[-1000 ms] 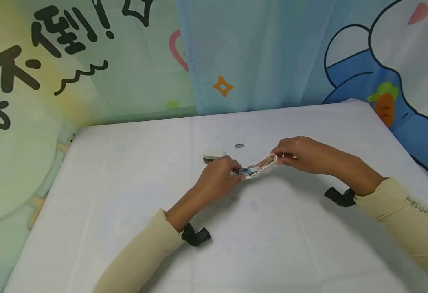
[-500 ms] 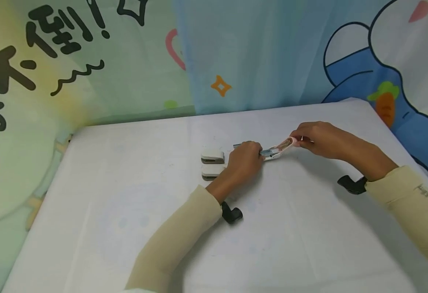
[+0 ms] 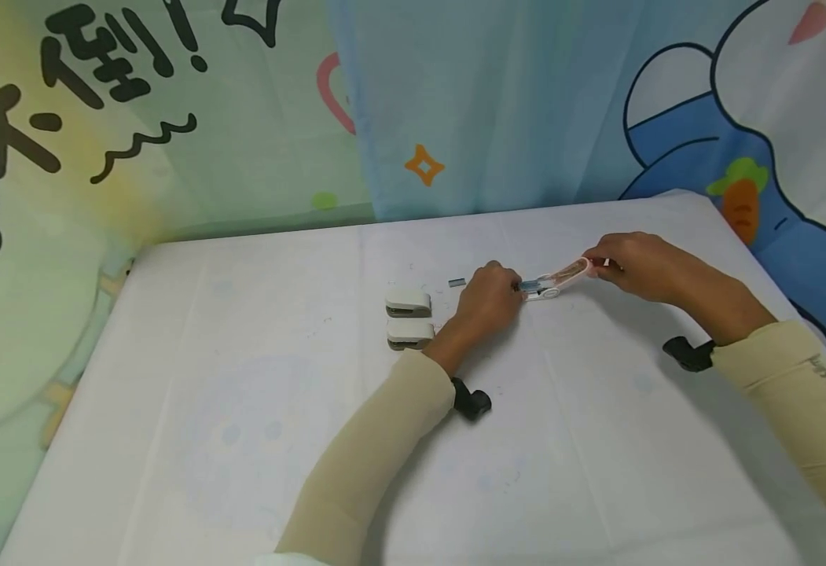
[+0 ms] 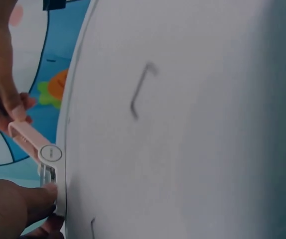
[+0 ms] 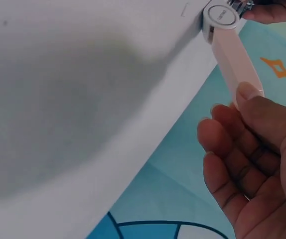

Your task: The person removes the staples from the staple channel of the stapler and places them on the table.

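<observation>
A pink and white stapler [image 3: 552, 283] is stretched between both hands above the far right of the table, its pink handle swung wide from its white base. My left hand [image 3: 489, 300] pinches the base end; in the left wrist view its thumb [image 4: 46, 195] lies beside the metal channel. On the other side, my right hand [image 3: 644, 266] pinches the tip of the pink handle [image 5: 236, 64] between thumb and fingers. The inside of the channel is too small to make out. A short grey staple strip [image 3: 457, 282] lies just left of my left hand.
Two small white-and-grey staplers [image 3: 408, 303] lie one in front of the other, left of the left forearm. Loose bent staples [image 4: 142, 90] are scattered on the white cloth [image 3: 243, 440]. Behind the table's far edge hangs a printed curtain [image 3: 497, 110].
Both hands have moved right and away with the stapler, the left hand farther than the right. The front small stapler, hidden earlier behind the left hand, now shows.
</observation>
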Demonstrator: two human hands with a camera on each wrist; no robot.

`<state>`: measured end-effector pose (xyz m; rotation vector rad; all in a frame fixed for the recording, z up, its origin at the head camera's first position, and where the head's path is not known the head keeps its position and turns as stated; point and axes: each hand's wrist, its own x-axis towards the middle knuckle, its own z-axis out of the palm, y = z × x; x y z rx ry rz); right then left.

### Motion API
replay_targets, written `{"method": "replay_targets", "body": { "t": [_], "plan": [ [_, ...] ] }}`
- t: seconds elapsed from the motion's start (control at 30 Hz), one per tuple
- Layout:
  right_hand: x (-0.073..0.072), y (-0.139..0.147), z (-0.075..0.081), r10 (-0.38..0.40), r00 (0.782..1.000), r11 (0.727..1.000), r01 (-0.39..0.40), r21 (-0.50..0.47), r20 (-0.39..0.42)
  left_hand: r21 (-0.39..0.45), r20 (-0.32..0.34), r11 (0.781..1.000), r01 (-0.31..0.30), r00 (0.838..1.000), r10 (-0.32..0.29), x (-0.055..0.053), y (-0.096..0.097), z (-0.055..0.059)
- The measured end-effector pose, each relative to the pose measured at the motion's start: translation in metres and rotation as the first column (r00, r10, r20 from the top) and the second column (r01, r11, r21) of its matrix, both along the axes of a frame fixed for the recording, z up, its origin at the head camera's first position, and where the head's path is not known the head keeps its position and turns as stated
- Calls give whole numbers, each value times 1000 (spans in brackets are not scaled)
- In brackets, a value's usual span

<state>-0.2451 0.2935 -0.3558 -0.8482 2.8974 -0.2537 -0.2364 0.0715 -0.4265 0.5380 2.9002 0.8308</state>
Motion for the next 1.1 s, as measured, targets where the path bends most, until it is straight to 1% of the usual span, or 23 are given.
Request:
{"method": "replay_targets", "body": {
  "t": [0.1, 0.27, 0.4, 0.47, 0.5, 0.53, 0.6, 0.63, 0.67, 0.7, 0.73, 0.77, 0.83, 0.87, 0.9, 0.93, 1.0, 1.03, 1.1],
  "plan": [
    [0, 3, -4, -21, 1000, 1000, 21, 5, 2, -10, -8, 1000, -8, 1000, 8, 1, 0, 1],
    [-1, 6, -9, -68, 997, 998, 67, 16, 43, -14, -2, 1000, 0, 1000, 0, 2, -1, 3],
    [-2, 5, -5, -64, 996, 997, 61, 41, 64, -28, 14, 999, 22, 1000, -22, 1, 1, 6],
    [-1, 3, -2, -63, 996, 997, 60, 53, 57, -56, 26, 998, 24, 999, -23, 0, 2, 8],
    [0, 2, 0, -66, 997, 996, 63, 57, 42, -81, 24, 996, 24, 999, -22, 0, 3, 9],
    [2, 1, 1, -58, 998, 997, 58, 59, 0, -105, 26, 994, 21, 999, -18, 0, 3, 11],
    [6, -3, 2, -28, 993, 999, 32, 34, -116, -151, 23, 988, 10, 1000, -6, 1, 5, 14],
    [8, -6, 1, -8, 983, 1000, 10, 11, -185, -174, 19, 985, 5, 1000, -1, 3, 5, 15],
    [10, -10, 0, 20, 965, 999, -26, -19, -263, -191, 14, 982, 5, 1000, -2, 4, 5, 18],
    [12, -15, -1, 53, 937, 996, -75, -50, -346, -199, 6, 980, 7, 1000, -6, 6, 4, 20],
    [14, -20, -3, 86, 901, 988, -133, -82, -425, -200, -1, 980, 13, 1000, -14, 8, 3, 22],
    [16, -27, -4, 109, 870, 975, -187, -118, -480, -202, -16, 979, 26, 999, -30, 11, 0, 25],
    [20, -41, -6, 149, 815, 941, -291, -174, -560, -201, -48, 978, 63, 996, -74, 16, -10, 31],
    [22, -49, -6, 167, 790, 923, -335, -188, -589, -197, -62, 977, 85, 993, -99, 19, -17, 35],
    [24, -56, -6, 184, 774, 907, -371, -199, -606, -190, -78, 976, 108, 989, -124, 22, -26, 39],
    [25, -65, -7, 200, 763, 890, -403, -211, -614, -183, -87, 975, 127, 986, -145, 25, -36, 43],
    [29, -80, -8, 233, 757, 864, -450, -228, -610, -162, -88, 974, 160, 980, -176, 29, -59, 50],
    [30, -87, -8, 251, 759, 853, -467, -234, -601, -147, -87, 974, 172, 979, -186, 31, -69, 53],
    [33, -98, -10, 281, 779, 832, -489, -262, -561, -117, -79, 976, 184, 978, -194, 35, -89, 57]
  ]
}}
